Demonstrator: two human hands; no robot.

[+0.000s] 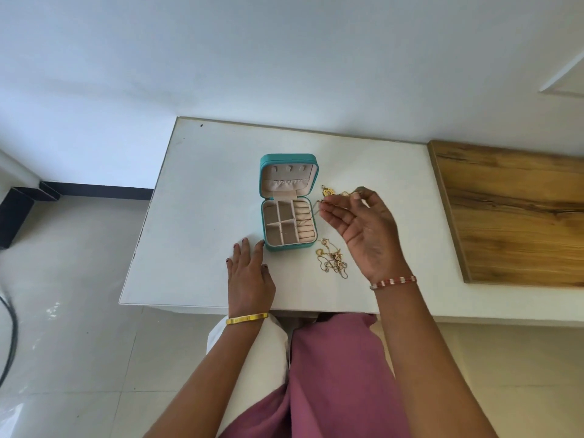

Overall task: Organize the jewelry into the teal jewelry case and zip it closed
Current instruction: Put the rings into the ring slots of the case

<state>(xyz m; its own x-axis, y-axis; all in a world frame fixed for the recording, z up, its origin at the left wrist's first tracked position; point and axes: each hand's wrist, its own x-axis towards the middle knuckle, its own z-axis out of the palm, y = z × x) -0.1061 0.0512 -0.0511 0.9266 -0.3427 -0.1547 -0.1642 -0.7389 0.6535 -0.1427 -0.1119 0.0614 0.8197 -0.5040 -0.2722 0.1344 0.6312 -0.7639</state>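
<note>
Head view: teal jewelry case (pixel 288 202) open on white table (pixel 196 191), a thin chain across its tray; left hand (pixel 249 273) flat, fingers spread, beside near-left corner. Right hand (pixel 357 222) raised right of case, fingertips (pixel 325 205) pinching fine chain with gold pendant (pixel 327 191). Tangled gold pile (pixel 331 259) near right still loose; packing barely begun, zipping undone.

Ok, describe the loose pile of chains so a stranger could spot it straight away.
On the white table, find the open teal jewelry case. The pile of gold chains lies off its near right corner, bare on the tabletop, unlike the gold pendant farther back.
</note>
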